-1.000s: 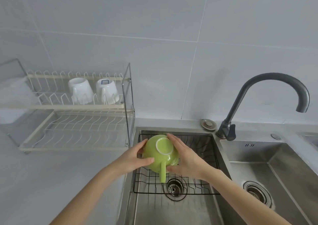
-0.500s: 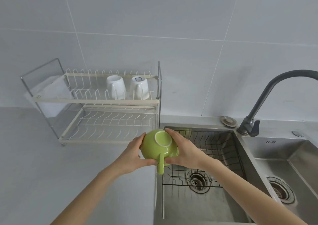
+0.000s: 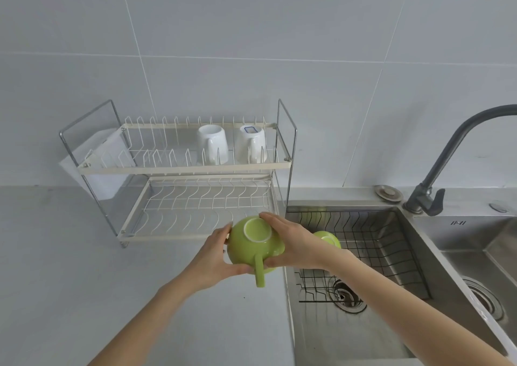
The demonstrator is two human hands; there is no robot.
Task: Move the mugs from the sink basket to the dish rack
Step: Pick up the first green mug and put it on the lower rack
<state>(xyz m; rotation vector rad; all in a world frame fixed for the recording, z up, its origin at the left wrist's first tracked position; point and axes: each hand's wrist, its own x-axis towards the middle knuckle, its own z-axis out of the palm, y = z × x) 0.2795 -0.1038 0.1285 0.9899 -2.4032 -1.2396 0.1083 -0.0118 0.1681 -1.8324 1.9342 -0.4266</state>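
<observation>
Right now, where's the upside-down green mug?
Head view, centre: upside-down green mug held between left hand and right hand, over the counter before the dish rack.

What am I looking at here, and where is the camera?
There is no machine: a person wears one camera on the head, looking down at their own bare hands. The left hand and right hand hold a green mug upside down, handle toward the person, over the counter in front of the dish rack. Two white mugs stand upside down on the rack's top shelf; the bottom shelf looks bare. To the right is a sink with a black wire basket, where another green mug peeks out behind the right hand. A dark tap curves above.
</observation>
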